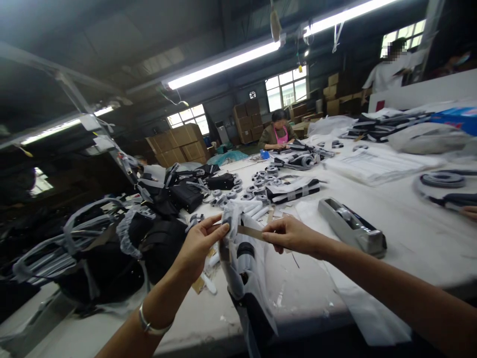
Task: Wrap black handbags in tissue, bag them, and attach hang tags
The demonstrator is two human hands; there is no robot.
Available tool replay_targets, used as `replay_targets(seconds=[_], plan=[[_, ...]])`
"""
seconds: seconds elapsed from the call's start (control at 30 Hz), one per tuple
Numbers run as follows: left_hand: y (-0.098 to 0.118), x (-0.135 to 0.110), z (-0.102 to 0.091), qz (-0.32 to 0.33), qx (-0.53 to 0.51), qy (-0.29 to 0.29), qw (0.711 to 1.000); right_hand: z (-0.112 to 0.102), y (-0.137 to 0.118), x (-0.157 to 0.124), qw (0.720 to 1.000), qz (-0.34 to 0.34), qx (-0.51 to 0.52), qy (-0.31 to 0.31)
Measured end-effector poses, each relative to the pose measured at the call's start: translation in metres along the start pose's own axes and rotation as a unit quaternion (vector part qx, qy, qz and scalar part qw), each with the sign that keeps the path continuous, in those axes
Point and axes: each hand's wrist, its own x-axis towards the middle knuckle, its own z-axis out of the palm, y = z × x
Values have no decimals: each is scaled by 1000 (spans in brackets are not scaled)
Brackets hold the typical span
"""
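My left hand [197,246] grips the top of a black item [233,276], perhaps a strap or handle, that is wrapped in whitish film or thin foam. The item hangs down over the table's near edge. A narrow brownish strip of tape [249,232] runs from this wrapping to my right hand [288,233], pinched between thumb and fingers. Beneath the strip a dark round end [246,251] shows inside the loose film. To the right of my right hand stands a grey tape dispenser [350,226].
Several black bags [164,238] crowd the left side. Coiled, wrapped straps [261,184] lie mid-table. Flat white sheets [380,164] are stacked at right. A person in a pink apron [279,134] sits at the far end; another person [395,69] stands back right.
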Motion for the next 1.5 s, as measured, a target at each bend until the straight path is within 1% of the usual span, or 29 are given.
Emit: replay_targets(seconds=[0.1, 0.2, 0.27, 0.37, 0.43, 0.53, 0.6, 0.7, 0.77, 0.87, 0.9, 0.97, 1.07, 1.17, 1.27, 1.33, 1.43, 1.5], plan=[[1, -3, 0, 10, 13, -1, 1000, 3, -11, 8, 1000, -9, -8, 18], [2, -6, -2, 20, 25, 2, 999, 0, -19, 9, 1000, -26, 4, 10], [3, -7, -4, 22, 30, 14, 999, -4, -20, 6, 1000, -29, 5, 8], [3, -8, -5, 24, 35, 20, 999, -7, -19, 3, 1000, -14, -5, 8], [3, -7, -3, 25, 38, 15, 999, -6, -20, 5, 1000, -7, -8, -2], [3, -7, 3, 27, 43, -7, 999, 1, -25, 15, 1000, -4, 4, -15], [3, -7, 8, 32, 43, -29, 998, 8, -28, 26, 999, -16, 41, -24], [4, -8, 11, 44, 40, -53, 997, 18, -27, 41, 990, -20, 130, -46], [5, -8, 11, 46, 41, -59, 996, 21, -26, 46, 978, -1, 198, -71], [5, -9, 10, 55, 55, -71, 994, 21, -25, 46, 948, 15, 292, -128], [6, -9, 10, 63, 64, -77, 993, 20, -26, 45, 939, 17, 312, -142], [7, -10, 10, 82, 84, -85, 989, 17, -30, 43, 932, 25, 328, -153], [11, -11, 10, 95, 121, -90, 984, 13, -38, 42, 935, 57, 317, -149], [14, -10, 7, 93, 152, -73, 981, 11, -45, 40, 941, 88, 297, -139], [13, -7, 3, 80, 143, -58, 985, 14, -47, 38, 938, 113, 308, -114], [11, -6, 2, 74, 130, -51, 987, 18, -46, 37, 943, 107, 303, -90], [7, -7, 4, 91, 123, -26, 988, 27, -45, 37, 962, 88, 255, -43], [2, -9, 7, 91, 105, -10, 990, 31, -46, 36, 969, 90, 231, -7]])
